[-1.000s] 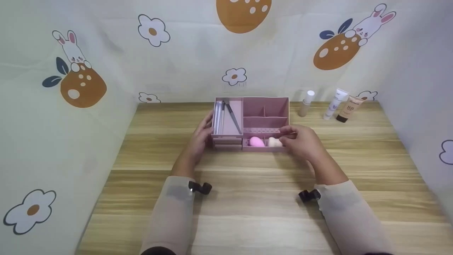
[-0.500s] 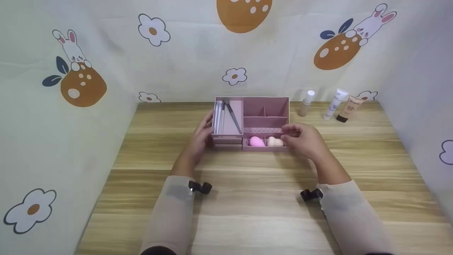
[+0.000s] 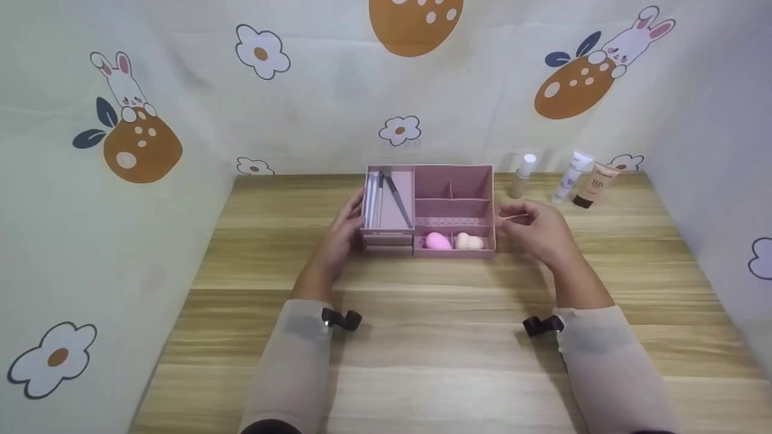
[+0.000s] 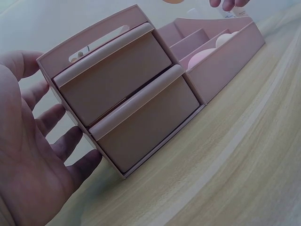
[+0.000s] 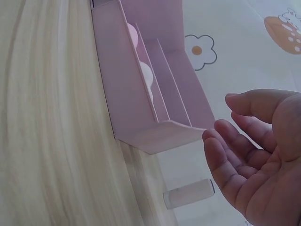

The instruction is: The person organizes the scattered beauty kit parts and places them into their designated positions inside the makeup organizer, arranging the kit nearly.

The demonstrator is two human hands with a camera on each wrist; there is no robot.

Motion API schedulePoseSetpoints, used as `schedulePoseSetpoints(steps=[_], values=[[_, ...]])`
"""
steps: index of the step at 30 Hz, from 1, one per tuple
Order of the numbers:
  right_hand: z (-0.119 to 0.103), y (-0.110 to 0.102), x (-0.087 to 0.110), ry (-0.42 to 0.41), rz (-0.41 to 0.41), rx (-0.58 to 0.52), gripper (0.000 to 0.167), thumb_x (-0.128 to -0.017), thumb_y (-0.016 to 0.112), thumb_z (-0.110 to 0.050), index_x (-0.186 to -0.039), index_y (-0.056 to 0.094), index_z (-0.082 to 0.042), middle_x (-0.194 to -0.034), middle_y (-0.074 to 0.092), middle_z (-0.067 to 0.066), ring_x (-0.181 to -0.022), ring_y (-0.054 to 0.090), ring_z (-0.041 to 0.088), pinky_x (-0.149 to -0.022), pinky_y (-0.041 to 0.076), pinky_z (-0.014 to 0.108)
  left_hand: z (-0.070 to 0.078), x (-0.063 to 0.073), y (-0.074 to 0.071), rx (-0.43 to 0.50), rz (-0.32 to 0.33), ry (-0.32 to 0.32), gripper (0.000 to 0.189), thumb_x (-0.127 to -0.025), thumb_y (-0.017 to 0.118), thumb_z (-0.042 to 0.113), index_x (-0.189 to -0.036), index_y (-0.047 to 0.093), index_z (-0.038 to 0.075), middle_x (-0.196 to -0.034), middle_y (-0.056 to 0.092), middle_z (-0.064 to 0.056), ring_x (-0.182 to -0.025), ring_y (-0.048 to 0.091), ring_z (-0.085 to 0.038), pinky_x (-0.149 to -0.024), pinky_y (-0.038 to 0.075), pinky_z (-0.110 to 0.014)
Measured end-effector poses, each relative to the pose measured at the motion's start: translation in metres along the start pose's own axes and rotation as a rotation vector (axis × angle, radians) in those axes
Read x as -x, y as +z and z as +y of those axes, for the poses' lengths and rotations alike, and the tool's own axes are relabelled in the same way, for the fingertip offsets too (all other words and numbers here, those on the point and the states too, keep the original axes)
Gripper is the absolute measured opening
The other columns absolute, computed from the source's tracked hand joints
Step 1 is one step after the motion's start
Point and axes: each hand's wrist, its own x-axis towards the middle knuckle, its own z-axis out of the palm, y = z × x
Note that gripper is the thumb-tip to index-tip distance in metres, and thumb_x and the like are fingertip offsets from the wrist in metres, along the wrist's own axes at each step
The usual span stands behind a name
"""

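Right grip [image 3: 543,232] just backed off the cream puff [image 3: 469,242], half-open, empty, so that puff looks sorted; left grip [image 3: 342,241], fingers pretty straight, touches the pink organizer [image 3: 451,208] on the counter [image 3: 422,337].

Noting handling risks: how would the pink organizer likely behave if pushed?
The pink organizer would probably slide rather than tip, sitting broad and low on the tabletop. Its straight walls suggest it's fairly stiff. The rounded pink piece inside might rock.
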Motion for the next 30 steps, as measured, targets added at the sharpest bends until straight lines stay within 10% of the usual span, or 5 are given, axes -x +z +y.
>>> schedulePoseSetpoints(steps=[13, 19, 30], values=[[0.021, -0.023, 0.001, 0.019, 0.117, -0.054, 0.042, -0.097, 0.079, -0.023, -0.132, 0.070, -0.001, -0.121, 0.075, 0.011, -0.094, 0.070, -0.002, -0.082, 0.059, 0.014, 0.000, 0.000, 0.001, -0.021, -0.001, -0.010, 0.059, -0.107, 0.052, 0.031, -0.163, 0.041, 0.045, -0.177, 0.032, 0.006, -0.165, 0.028, -0.024, -0.137, 0.017, -0.051], [0.040, -0.053, 0.002, 0.117, 0.220, -0.135, 0.036, -0.099, 0.077, -0.028, -0.128, 0.071, -0.008, -0.100, 0.070, -0.018, -0.091, 0.069, 0.000, -0.078, 0.063, 0.019, 0.001, 0.000, 0.001, -0.010, -0.016, 0.014, 0.059, -0.108, 0.050, 0.027, -0.165, 0.040, 0.040, -0.177, 0.032, 0.005, -0.165, 0.028, -0.024, -0.137, 0.018, -0.049], [0.058, -0.098, 0.003, 0.198, 0.324, -0.346, 0.031, -0.098, 0.078, -0.016, -0.123, 0.069, -0.003, -0.094, 0.072, -0.016, -0.083, 0.068, 0.003, -0.069, 0.060, 0.016, 0.002, 0.000, 0.001, -0.018, 0.001, -0.007, 0.058, -0.107, 0.053, 0.030, -0.162, 0.042, 0.045, -0.176, 0.033, 0.008, -0.165, 0.029, -0.022, -0.137, 0.017, -0.050]])
